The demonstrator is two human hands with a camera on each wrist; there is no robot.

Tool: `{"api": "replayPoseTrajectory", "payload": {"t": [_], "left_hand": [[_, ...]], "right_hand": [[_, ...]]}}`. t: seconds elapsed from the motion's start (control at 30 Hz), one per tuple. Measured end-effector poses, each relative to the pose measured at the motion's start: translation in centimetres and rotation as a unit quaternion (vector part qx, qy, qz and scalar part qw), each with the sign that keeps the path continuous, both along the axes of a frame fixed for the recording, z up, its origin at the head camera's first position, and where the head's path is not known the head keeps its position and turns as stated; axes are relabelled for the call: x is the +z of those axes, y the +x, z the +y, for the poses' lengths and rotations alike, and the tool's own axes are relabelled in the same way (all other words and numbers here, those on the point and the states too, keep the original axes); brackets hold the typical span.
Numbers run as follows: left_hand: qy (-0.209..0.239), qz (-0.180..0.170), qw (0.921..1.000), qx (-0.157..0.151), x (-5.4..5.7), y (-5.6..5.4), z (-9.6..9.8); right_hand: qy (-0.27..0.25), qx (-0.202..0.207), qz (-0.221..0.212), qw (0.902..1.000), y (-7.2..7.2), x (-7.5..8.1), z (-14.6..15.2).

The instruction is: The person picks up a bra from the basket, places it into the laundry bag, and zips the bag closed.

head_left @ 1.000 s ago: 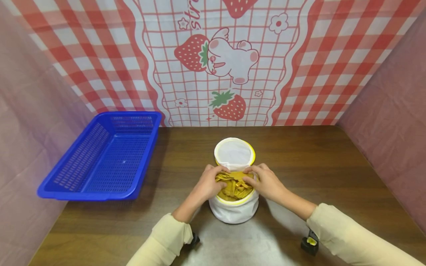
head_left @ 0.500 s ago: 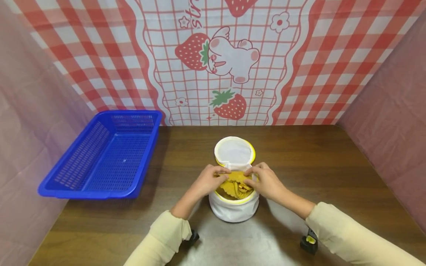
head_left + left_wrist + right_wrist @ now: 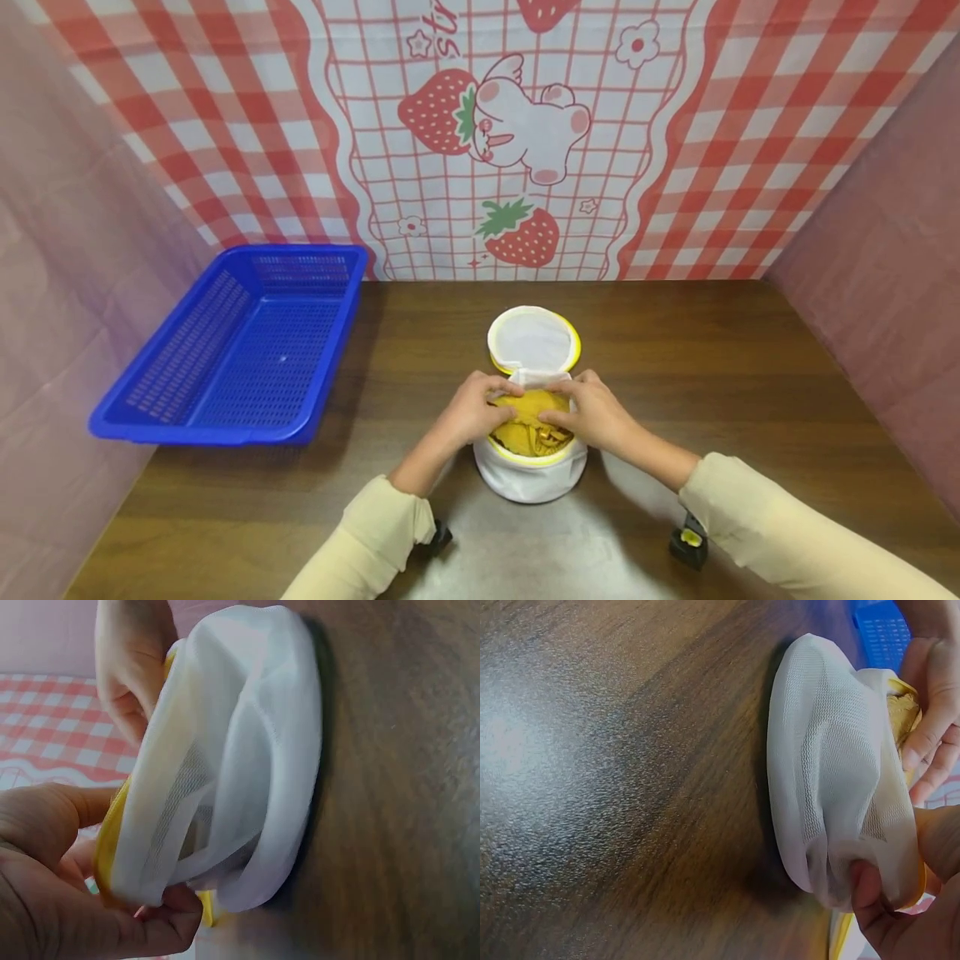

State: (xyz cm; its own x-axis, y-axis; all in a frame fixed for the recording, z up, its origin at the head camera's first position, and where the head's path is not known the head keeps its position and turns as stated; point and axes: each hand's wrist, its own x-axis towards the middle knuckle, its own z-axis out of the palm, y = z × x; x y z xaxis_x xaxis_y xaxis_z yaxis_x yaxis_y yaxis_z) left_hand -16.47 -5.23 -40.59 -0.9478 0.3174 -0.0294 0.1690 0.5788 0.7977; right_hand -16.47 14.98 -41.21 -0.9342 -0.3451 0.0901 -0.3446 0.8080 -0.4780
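Note:
A round white mesh laundry bag (image 3: 531,482) with a yellow-trimmed rim stands at mid-table, its lid (image 3: 534,338) folded back behind it. Inside lies a mustard-yellow lace bra (image 3: 531,408), bunched up, with a strap and a small gold fitting showing. My left hand (image 3: 472,410) grips the bag's left rim, thumb over the bra. At the right rim, my right hand (image 3: 598,418) does likewise; the right wrist view shows a fingertip (image 3: 867,883) pressed into the mesh outside. Mesh wall and rim hide most of the bra in both wrist views.
A blue plastic basket (image 3: 281,358) with slotted walls sits at the left of the brown wooden table (image 3: 697,358). Behind the table hangs a red-and-white checked cloth (image 3: 765,142). Pinkish cloth (image 3: 873,250) borders both sides.
The bra's straps and lace have been tucked down, so its top looks smoother. The right thumb has moved slightly inward over it. Both hands stay at the rim; the head view has shifted slightly.

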Motion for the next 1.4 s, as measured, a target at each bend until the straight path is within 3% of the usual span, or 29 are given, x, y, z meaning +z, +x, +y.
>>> {"api": "replayPoseTrajectory", "payload": {"t": [0.4,0.57,0.73,0.87,1.07,1.4], "left_hand": [[0.053,-0.106,0.9924,0.032,0.7,-0.8,-1.4],[0.087,-0.116,0.9884,0.045,1.5,-0.8,-1.7],[0.079,-0.119,0.9885,0.049,2.5,-0.8,-1.9],[0.055,-0.11,0.9913,0.046,2.8,-0.8,-1.6],[-0.026,-0.074,0.9969,-0.002,2.0,-0.7,-0.7],[-0.085,-0.026,0.996,-0.014,1.2,-0.4,0.0]], "right_hand": [[0.017,-0.02,0.0,0.9997,0.2,0.1,-0.4],[0.02,-0.031,-0.007,0.9993,0.4,0.2,-0.6],[0.026,-0.039,-0.015,0.9988,0.5,0.3,-0.6],[0.026,-0.037,-0.015,0.9988,0.4,0.3,-0.5],[0.025,-0.028,-0.013,0.9992,0.4,0.3,-0.4],[0.003,0.0,-0.012,0.9999,0.0,0.5,-0.3]]}}
